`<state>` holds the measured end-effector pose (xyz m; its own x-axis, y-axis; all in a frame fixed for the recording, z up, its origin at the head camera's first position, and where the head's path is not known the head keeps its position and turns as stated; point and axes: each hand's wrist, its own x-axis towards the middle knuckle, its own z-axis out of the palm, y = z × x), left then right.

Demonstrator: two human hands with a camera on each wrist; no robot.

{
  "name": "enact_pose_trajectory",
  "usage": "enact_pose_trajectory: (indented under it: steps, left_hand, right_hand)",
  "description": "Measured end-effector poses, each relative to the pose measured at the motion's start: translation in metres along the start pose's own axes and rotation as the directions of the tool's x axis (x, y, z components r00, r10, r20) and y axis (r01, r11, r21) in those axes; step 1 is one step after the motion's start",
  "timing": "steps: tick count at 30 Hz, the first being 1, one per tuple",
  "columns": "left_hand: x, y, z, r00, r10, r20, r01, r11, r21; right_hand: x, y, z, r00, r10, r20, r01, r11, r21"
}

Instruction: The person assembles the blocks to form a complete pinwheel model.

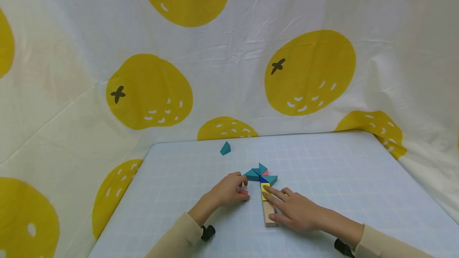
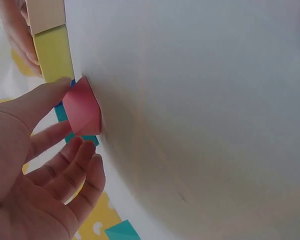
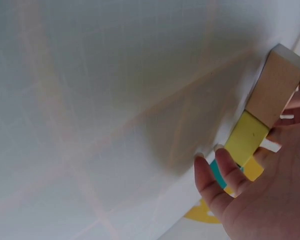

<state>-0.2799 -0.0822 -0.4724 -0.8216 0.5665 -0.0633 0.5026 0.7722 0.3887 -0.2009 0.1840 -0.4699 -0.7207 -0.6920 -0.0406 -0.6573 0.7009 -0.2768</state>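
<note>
Thumb and index finger of my left hand (image 1: 229,189) pinch a pink angular block (image 2: 82,107) just left of a row of blocks. My right hand (image 1: 299,210) lies over that row with extended fingers. In the head view its fingertips touch the yellow block (image 1: 265,196), and the thumb is at the side of the plain wooden block (image 1: 269,213). Yellow and wooden blocks stand end to end like a stem. At the far end, teal blocks (image 1: 252,176), a small pink piece (image 1: 265,173) and a dark blue piece (image 1: 264,179) form a pinwheel shape.
One loose teal block (image 1: 225,148) lies near the back edge of the table (image 1: 186,170), left of the pinwheel shape. A white curtain (image 1: 229,71) printed with yellow fruit hangs behind the table and along its sides.
</note>
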Motion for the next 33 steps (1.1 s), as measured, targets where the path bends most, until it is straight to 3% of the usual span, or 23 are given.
enact_pose_trajectory:
  steps: [5, 10, 13, 19, 27, 30, 33]
  left_hand:
    - [-0.002, -0.003, 0.001, 0.998, -0.064, -0.010, 0.064, 0.997, -0.031]
    - [-0.004, -0.006, 0.002, 0.999, -0.044, -0.001, 0.044, 0.997, -0.067]
    - [-0.005, -0.007, 0.002, 0.999, -0.039, 0.006, 0.040, 0.990, -0.135]
    - [-0.006, -0.009, 0.002, 0.998, -0.058, 0.025, 0.062, 0.954, -0.293]
    - [-0.005, -0.015, 0.003, 0.979, -0.196, 0.059, 0.202, 0.872, -0.445]
    - [-0.006, -0.017, 0.003, 0.978, -0.201, 0.056, 0.204, 0.866, -0.456]
    - [-0.007, -0.021, 0.001, 0.983, -0.177, 0.043, 0.177, 0.881, -0.439]
  right_hand:
    - [0.000, 0.000, 0.002, 1.000, 0.011, 0.000, -0.011, 1.000, -0.010]
    - [0.000, 0.001, 0.004, 1.000, 0.009, -0.011, -0.009, 1.000, -0.020]
    - [0.000, 0.001, 0.003, 1.000, 0.006, -0.009, -0.006, 1.000, -0.013]
    - [-0.001, -0.003, -0.002, 1.000, 0.019, 0.014, -0.019, 1.000, 0.006]
    - [0.000, -0.002, 0.001, 1.000, 0.022, 0.009, -0.022, 1.000, 0.002]
    - [0.000, -0.001, 0.001, 0.999, 0.037, 0.020, -0.037, 0.999, 0.014]
    - [0.001, -0.002, 0.000, 0.999, 0.043, 0.028, -0.043, 0.999, 0.019]
